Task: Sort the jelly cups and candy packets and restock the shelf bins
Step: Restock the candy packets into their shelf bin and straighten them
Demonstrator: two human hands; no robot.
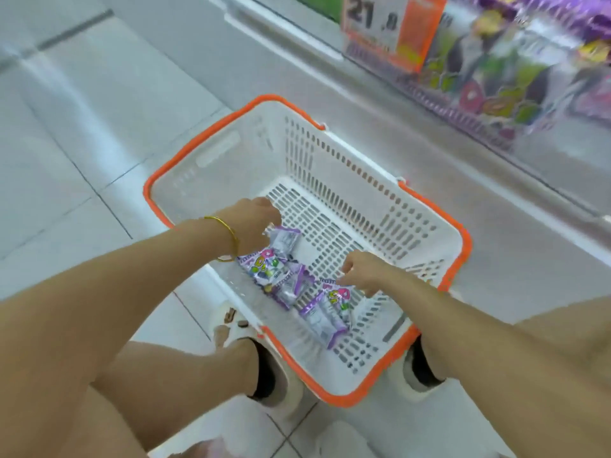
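I see bare arms, with a thin gold bangle (228, 241) round the wrist of the left hand (256, 218). At six o'clock, white clogs (292, 388) over black socks (264, 375). The left clog carries brown charms (243, 323).

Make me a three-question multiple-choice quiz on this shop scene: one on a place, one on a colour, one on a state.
1. Where do the candy packets by the left hand and right hand lie?
A. on a table
B. inside the basket
C. in a drawer

2. What colour is the basket's rim?
A. orange
B. blue
C. green

3. How full is the basket?
A. heaped to the top
B. turned upside down
C. mostly bare, a few packets at the near end

Answers:
1 B, the packets rest on its slotted floor.
2 A, an orange band runs round the white walls.
3 C, most of the slotted floor shows uncovered.
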